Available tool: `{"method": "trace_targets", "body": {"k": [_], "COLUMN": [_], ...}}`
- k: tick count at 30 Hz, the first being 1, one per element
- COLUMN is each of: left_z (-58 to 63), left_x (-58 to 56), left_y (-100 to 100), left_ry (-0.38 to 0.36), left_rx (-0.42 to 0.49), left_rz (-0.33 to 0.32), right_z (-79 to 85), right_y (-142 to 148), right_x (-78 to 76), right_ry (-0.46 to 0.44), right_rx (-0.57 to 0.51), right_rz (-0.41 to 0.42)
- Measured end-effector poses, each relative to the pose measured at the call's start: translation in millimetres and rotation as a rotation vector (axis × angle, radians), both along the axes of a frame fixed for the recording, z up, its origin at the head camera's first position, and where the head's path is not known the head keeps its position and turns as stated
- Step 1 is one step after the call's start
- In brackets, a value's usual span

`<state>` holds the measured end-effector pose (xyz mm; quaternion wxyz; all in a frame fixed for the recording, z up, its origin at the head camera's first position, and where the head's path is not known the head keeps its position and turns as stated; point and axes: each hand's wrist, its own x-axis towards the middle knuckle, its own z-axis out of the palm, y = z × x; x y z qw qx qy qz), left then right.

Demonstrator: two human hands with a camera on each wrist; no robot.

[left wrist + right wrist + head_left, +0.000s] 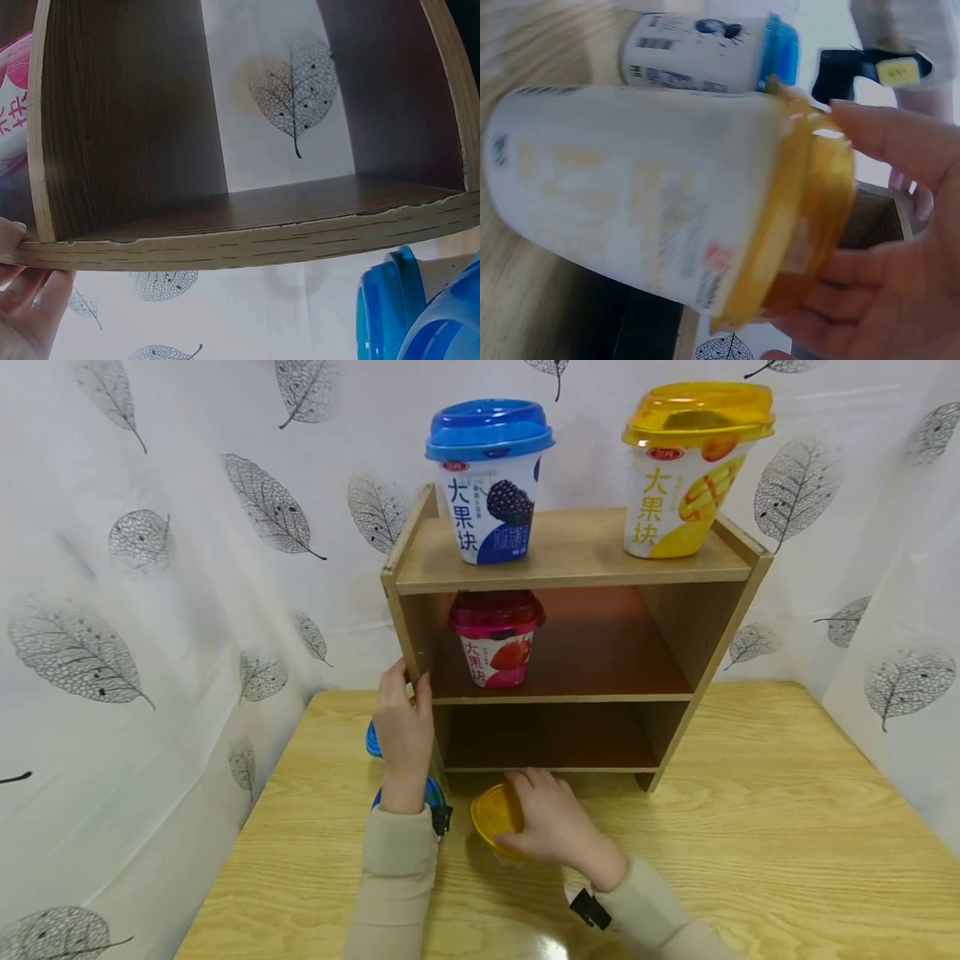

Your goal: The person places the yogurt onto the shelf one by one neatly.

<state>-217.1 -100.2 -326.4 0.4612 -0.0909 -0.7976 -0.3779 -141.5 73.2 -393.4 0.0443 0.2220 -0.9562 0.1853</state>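
My left hand [403,727] grips the left side panel of a small wooden shelf [577,547], thumb and fingers on either side of its edge. In front of the shelf, my right hand [551,818] holds a yogurt cup with a yellow lid [495,814]. The right wrist view shows its white body [630,195] and the thumb and fingers around the lid [810,202]. On the middle level stands a strawberry yogurt cup [498,639] with a dark pink lid. A blue-lidded blackberry cup [491,481] and a yellow-lidded mango cup [686,468] stand on top.
Two blue-lidded cups stand on the table [787,827] left of the shelf, partly hidden by my left arm; one blue lid [373,739] shows beside the wrist. A leaf-patterned white curtain [187,610] hangs behind. The shelf's lowest level [540,735] is dark inside.
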Motion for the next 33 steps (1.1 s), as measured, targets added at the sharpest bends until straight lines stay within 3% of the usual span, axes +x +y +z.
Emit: {"method": "trace_targets", "body": {"k": [4, 7, 14, 19, 24, 33], "left_z": [-1.5, -1.8, -0.8, -0.3, 0.1, 1.1], "left_x": [0.1, 0.2, -0.6, -0.7, -0.5, 0.5], "left_y": [-1, 0, 2, 2, 1, -1], "left_ry": [-0.002, 0.002, 0.003, -0.005, -0.017, -0.031], "left_rx": [-0.005, -0.012, -0.017, -0.027, -0.023, -0.008], "left_rz": [0.003, 0.000, 0.004, 0.011, 0.010, 0.009], "right_z": [3.4, 2.5, -3.1, -5.2, -2.6, 3.3], "right_y": [4, 5, 1, 1, 5, 13], "right_x": [-2.9, -1.7, 1.8, -0.1, -4.8, -11.7], "right_ry": [-0.093, -0.108, 0.057, 0.089, 0.028, -0.182], "right_rx": [-0.064, -0.117, -0.081, -0.050, -0.077, -0.190], "right_rz": [0.090, 0.104, -0.051, -0.059, 0.002, 0.129]}}
